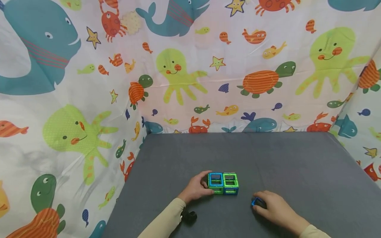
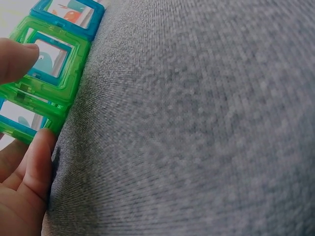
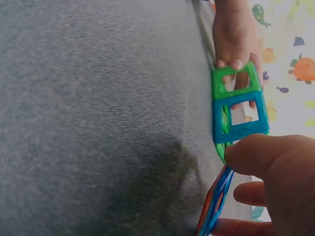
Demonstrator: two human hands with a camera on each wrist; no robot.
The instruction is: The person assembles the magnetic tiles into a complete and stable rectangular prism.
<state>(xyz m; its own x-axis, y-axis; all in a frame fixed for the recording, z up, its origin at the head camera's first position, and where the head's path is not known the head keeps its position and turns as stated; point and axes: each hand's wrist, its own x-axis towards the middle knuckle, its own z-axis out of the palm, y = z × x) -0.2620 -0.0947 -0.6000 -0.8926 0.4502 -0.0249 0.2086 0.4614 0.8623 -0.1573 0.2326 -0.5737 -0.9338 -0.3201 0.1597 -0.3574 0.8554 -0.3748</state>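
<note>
Green and blue magnetic tiles [image 1: 223, 182] are joined into a hollow, two-cube-long block on the grey table. My left hand [image 1: 196, 187] grips this block at its left end, thumb at the front and a finger at the back top edge. To the right, apart from the block, my right hand [image 1: 275, 206] pinches a blue magnetic tile [image 1: 255, 201] between thumb and fingers. The right wrist view shows this blue tile [image 3: 220, 201] on edge, with a red-orange tile [image 3: 205, 211] lying against it. Fingers partly cover both.
A small black object [image 1: 189, 217] lies beside the left forearm; its kind cannot be made out. The grey tabletop [image 1: 238, 148] runs back to a cloth [image 1: 220, 96] printed with sea animals, which also hangs at the left and right.
</note>
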